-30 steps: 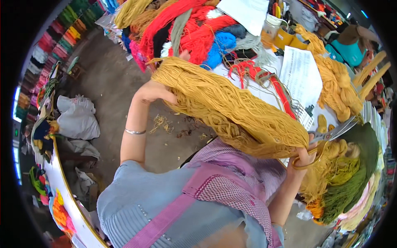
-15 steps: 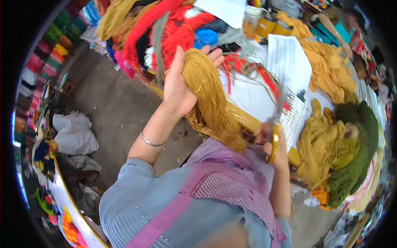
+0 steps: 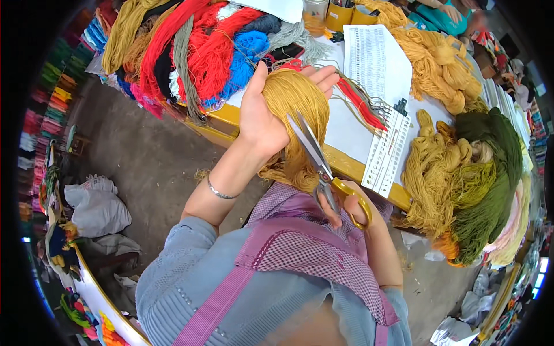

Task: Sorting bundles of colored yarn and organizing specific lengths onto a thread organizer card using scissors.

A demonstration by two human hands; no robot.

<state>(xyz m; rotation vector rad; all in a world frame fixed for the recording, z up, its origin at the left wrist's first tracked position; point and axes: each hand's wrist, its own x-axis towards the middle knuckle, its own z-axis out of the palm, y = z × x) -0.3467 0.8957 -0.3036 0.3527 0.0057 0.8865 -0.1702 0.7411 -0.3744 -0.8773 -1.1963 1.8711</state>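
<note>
A mustard-yellow skein of yarn (image 3: 297, 95) lies across the palm of my left hand (image 3: 258, 118). The thumb and fingers of that hand stretch out past the skein's edges, and loose strands hang down below it. My right hand (image 3: 353, 206) grips a pair of scissors (image 3: 316, 151) by their yellow handles. Slightly parted, the blades point up and left, with their tips over the front of the skein. Whether the blades touch the strands, I cannot tell.
Ahead, a yellow-edged table (image 3: 351, 164) carries red and blue yarn heaps (image 3: 210, 63), a printed sheet (image 3: 369, 63) and a white card with holes (image 3: 384, 155) holding strands. Mustard and green hanks (image 3: 490, 179) hang over its right side. White sacks (image 3: 98, 207) lie on the floor at left.
My right hand has brought the scissors leftward from over the table edge to the skein. My left hand with the skein sits slightly further right in view, its fingers more stretched out.
</note>
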